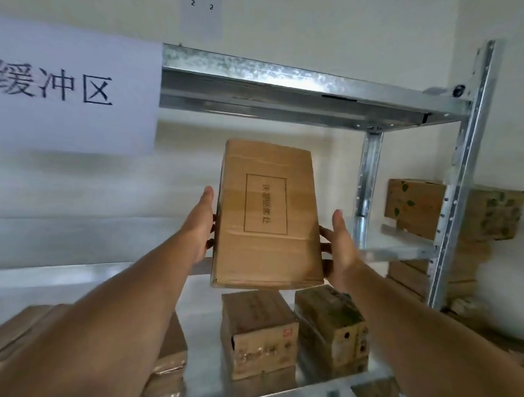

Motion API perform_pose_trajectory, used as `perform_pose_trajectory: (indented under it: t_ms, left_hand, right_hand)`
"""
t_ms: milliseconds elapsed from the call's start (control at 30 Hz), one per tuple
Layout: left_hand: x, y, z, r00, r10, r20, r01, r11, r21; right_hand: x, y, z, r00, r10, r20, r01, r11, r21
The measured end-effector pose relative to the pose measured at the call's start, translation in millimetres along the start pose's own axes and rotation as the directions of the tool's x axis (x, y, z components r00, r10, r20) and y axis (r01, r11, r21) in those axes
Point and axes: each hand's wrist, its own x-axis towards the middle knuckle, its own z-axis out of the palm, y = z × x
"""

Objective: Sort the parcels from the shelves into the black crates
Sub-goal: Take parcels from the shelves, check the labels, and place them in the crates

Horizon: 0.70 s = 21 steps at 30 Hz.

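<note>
Cardboard parcel point(268, 217), a flat rectangular carton of plain brown board, is held in the air between both hands, just above the lower shelf board point(204, 317) of a galvanised steel rack point(369, 180). It stands on its short end, leaning a little, with its broad face toward the camera. That face bears a thin printed rectangle around a column of characters too blurred to read, and faint creases cross it.

The left hand point(199, 225) clasps the left long edge, thumb straight along the side, and its fingers point(210, 243) curl round behind the carton. The right hand point(342, 243) grips the right edge the same way, thumb up, fingers point(326, 233) wrapped onto the back.

Beneath the parcel two smaller boxes stand side by side on the board: a squat brown carton point(255, 333) with a red stamp, and a scuffed carton point(329, 331) with greenish print. Further left, partly behind the forearm, lies a taped carton stack point(171, 355).

The upper shelf beam point(292, 89) is spangled zinc-coated metal, bolted to a perforated upright point(464, 180). Past it a leaf-printed carton point(416, 204) sits on a neighbouring shelf point(402, 240). A white paper sign point(71, 85) with three large black characters hangs at the left.
</note>
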Motion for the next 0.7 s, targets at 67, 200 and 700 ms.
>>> perform_pose_trajectory:
  t_ms: [67,200,700]
  left_hand:
    - [-32,-2,-21,0.999,0.014,-0.035,-0.014,1.000,-0.009]
    - [-87,-7,-67,0.990,0.036,-0.139,-0.034,0.999,0.014]
    - [-235,15,-279,0.990,0.079,-0.120,-0.103,0.974,-0.204]
  right_hand:
    - [-22,15,11,0.998,0.024,0.059,-0.023,1.000,-0.012]
    - [-64,43,37,0.986,0.079,0.146,-0.070,0.996,-0.062]
    - [-174,91,201,0.921,0.125,0.369,-0.086,0.989,-0.119]
